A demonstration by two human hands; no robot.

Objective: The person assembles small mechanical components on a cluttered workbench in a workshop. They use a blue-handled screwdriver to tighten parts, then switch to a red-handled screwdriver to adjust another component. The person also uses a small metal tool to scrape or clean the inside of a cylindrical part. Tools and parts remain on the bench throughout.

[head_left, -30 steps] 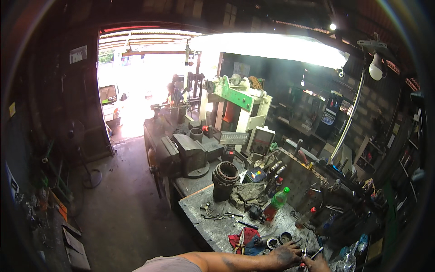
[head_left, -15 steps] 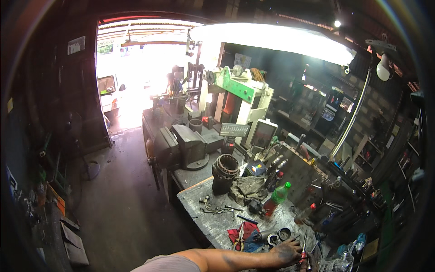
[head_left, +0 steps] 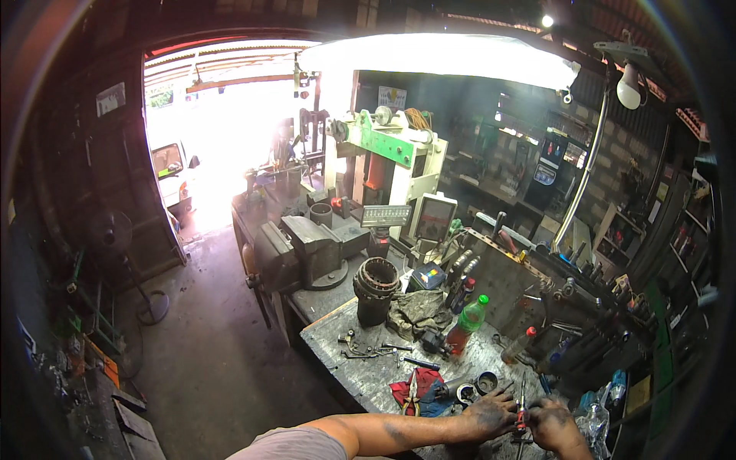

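Red handle gleaming, the screwdriver sits right between the hands over the bench, shaft pointing away! Left hand, fingers spread loosely, beside the handle; right hand, curled close on the other side, and whether it grips anything, I cannot tell. Looks a light one, this, stiff in the shaft and hardly fragile; those smudged hands could make it slippery, so the handle's the place to hold, surely!
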